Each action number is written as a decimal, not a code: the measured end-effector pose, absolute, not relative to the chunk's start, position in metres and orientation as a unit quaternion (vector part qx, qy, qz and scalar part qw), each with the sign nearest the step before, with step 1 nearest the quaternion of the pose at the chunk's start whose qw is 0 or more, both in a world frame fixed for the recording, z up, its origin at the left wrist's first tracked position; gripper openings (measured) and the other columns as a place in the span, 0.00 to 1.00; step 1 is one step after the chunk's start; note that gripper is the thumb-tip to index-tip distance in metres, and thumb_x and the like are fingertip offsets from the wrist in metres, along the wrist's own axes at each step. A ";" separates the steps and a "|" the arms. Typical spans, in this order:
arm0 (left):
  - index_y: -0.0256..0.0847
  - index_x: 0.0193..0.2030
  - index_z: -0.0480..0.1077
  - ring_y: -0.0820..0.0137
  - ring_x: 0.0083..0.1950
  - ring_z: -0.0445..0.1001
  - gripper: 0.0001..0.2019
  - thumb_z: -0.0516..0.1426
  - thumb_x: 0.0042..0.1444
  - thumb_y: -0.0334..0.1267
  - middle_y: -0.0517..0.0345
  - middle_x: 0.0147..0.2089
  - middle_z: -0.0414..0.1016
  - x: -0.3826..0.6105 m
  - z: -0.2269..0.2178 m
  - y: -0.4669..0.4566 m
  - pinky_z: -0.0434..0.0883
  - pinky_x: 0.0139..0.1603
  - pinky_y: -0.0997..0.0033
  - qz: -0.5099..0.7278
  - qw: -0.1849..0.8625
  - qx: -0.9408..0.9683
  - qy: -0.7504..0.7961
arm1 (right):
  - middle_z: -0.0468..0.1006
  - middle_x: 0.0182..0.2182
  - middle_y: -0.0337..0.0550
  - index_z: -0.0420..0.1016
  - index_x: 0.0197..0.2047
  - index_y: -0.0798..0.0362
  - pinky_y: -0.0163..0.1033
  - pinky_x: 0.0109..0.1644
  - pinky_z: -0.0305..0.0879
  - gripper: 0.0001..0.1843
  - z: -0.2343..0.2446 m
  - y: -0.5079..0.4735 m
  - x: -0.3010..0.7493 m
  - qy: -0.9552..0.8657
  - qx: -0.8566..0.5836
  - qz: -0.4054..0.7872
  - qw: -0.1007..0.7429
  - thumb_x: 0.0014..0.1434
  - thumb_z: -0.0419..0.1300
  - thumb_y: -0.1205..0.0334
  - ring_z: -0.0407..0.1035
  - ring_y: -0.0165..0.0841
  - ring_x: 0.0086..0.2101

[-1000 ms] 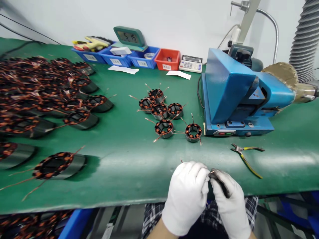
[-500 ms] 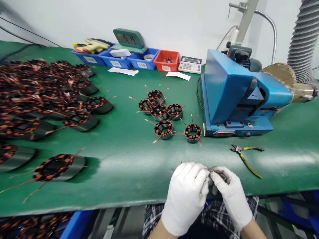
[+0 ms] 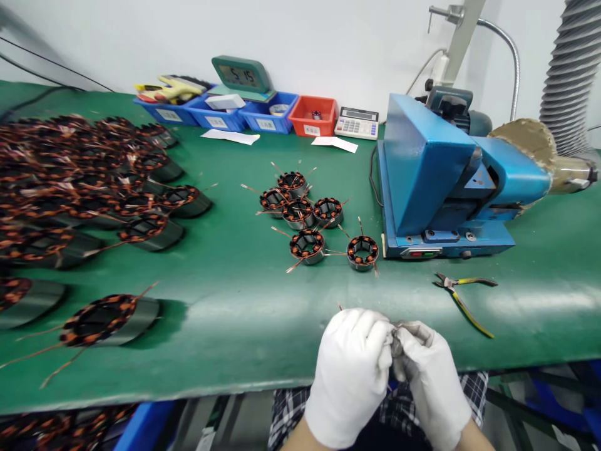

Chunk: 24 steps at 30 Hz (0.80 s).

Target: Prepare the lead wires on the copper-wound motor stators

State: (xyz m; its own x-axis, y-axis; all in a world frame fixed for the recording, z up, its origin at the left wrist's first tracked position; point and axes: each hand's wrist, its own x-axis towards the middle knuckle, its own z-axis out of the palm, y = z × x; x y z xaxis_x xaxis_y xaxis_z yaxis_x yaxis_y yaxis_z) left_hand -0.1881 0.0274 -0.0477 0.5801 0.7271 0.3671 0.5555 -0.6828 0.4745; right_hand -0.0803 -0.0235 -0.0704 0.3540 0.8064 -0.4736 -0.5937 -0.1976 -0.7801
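Left hand (image 3: 350, 369): gloved, curled closed around small grey part (image 3: 398, 338), mostly hidden, at 6 o'clock over table edge (image 3: 235, 376).
Right hand (image 3: 429, 376): fingertips pinching same part from 3 o'clock side.
Advised: steady grip, small movements, copper lead (image 3: 340, 307) kept unkinked.
Pliers (image 3: 462, 297): 2 o'clock, near.

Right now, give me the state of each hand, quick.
Left hand: curled shut, contents hidden; a copper wire end sticks out above.
Right hand: pinched shut against the left; held item cannot be told.
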 end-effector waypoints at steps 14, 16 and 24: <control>0.40 0.31 0.66 0.64 0.34 0.67 0.07 0.49 0.55 0.29 0.56 0.33 0.74 -0.186 -0.050 0.026 0.63 0.38 0.60 0.293 0.154 0.865 0.377 | 0.75 0.18 0.37 0.78 0.28 0.56 0.27 0.10 0.57 0.15 -0.067 -0.041 -0.081 -0.060 -0.553 0.562 0.612 0.40 0.73 0.55 0.60 0.23 0.11; 0.40 0.31 0.66 0.64 0.34 0.67 0.07 0.49 0.55 0.29 0.56 0.33 0.74 -0.186 -0.051 0.026 0.63 0.38 0.60 0.290 0.156 0.866 0.376 | 0.81 0.26 0.42 0.79 0.34 0.54 0.31 0.19 0.69 0.15 -0.070 -0.042 -0.076 -0.112 -0.565 0.519 0.632 0.41 0.72 0.58 0.70 0.29 0.18; 0.39 0.31 0.66 0.64 0.35 0.66 0.07 0.48 0.56 0.29 0.55 0.33 0.73 -0.186 -0.050 0.025 0.63 0.39 0.60 0.291 0.146 0.867 0.377 | 0.81 0.43 0.49 0.80 0.44 0.50 0.44 0.49 0.73 0.14 -0.083 -0.045 -0.069 -0.405 -0.673 0.314 0.532 0.55 0.60 0.65 0.75 0.41 0.43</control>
State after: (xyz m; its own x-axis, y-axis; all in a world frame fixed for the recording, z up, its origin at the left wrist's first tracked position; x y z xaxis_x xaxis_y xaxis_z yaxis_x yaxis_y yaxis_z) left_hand -0.1861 0.0246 -0.0497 0.5464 0.7389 0.3943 0.5686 -0.6729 0.4732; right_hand -0.0691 -0.0453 -0.0833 0.4740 0.8805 0.0081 0.2111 -0.1047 -0.9718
